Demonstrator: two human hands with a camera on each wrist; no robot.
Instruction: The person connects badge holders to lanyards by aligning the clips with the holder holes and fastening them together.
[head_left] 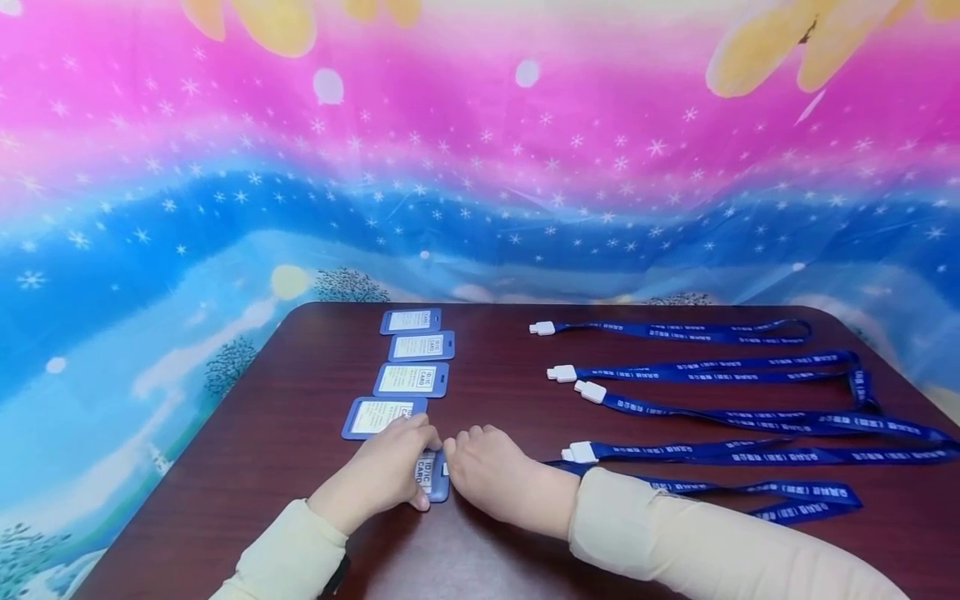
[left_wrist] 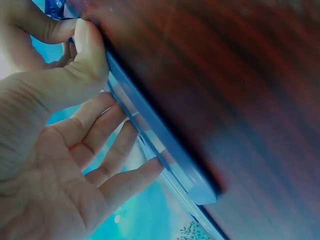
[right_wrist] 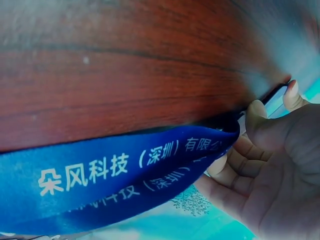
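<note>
My left hand [head_left: 382, 475] grips a blue card holder [head_left: 439, 490] by its edges, thumb on the near side and fingers on the far side. In the left wrist view, the holder's edge [left_wrist: 160, 127] lies low along the tabletop. My right hand [head_left: 495, 471] pinches the clip end of a blue lanyard [head_left: 817, 498], right at the holder's slotted end. The clip is mostly hidden by the fingers. In the right wrist view, the lanyard strap [right_wrist: 100, 175], printed with white characters, trails away from the right hand along the table.
Several card holders [head_left: 411, 380] lie in a column beyond the left hand on the brown table [head_left: 247, 467]. To the right, several blue lanyards [head_left: 697, 454] with white clips [head_left: 581, 452] stretch sideways. A patterned cloth [head_left: 480, 167] hangs behind the table.
</note>
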